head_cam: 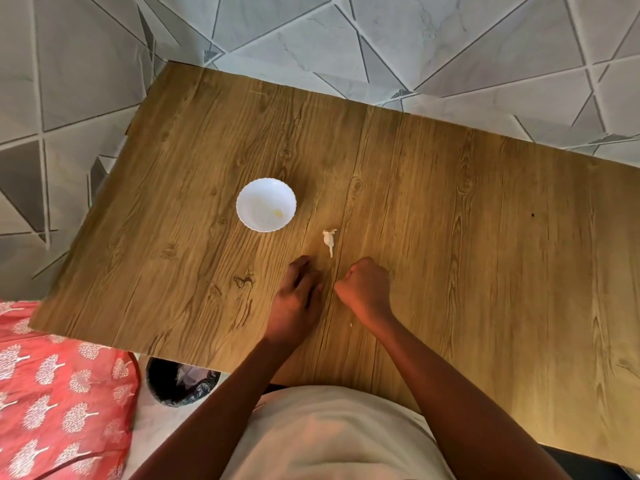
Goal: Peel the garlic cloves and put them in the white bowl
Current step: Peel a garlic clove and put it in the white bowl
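Wood-grain desk (450, 220) with a matt laminate look, smooth glossy white bowl (266, 205) with scalloped rim, dry papery garlic skin (329, 239), marble-look floor tiles (311, 39) with a soft sheen, red printed cloth (59, 393) near left, crinkled black plastic bin liner (180, 382)

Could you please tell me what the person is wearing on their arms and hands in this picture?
Both forearms are bare up to the bottom edge of the picture, with no sleeves in sight. The left hand and the right hand wear no gloves, and no rings, watch or bracelets show. The top is pale cream.
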Demonstrator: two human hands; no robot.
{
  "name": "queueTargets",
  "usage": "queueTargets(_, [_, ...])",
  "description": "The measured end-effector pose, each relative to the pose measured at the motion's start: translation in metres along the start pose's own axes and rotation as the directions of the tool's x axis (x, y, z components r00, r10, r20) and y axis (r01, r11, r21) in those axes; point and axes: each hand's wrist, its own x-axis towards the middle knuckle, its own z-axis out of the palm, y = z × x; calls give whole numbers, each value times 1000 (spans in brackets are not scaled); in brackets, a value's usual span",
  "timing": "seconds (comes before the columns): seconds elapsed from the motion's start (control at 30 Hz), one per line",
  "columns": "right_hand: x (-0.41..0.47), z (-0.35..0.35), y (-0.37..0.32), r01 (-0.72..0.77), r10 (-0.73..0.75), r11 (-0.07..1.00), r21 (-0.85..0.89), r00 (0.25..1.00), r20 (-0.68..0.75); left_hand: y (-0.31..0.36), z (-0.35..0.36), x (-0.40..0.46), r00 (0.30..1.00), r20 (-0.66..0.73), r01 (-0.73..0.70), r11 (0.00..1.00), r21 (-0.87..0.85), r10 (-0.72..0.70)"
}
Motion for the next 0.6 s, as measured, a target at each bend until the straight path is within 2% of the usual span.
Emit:
queueTargets(0.23, [-9,-5,-18,8,-5,996,-84,999,40,-1,0,0,1000,-25,-18,1000,5,18])
queueTargets(0.43, [-8,-7,-12,40,-39,999,-37,999,31,-2,-1,1,999,-46,-29,999,-29,28])
queueTargets(0.5, [-6,-5,1,68,-80,991,117,992,101,-2,-3,2,998,-57,-27,996,-84,22])
queueTargets(0.6, [-6,-9,23,58,-144,900,432,975,169,2,-7,6,998,-42,33,983,-181,-41])
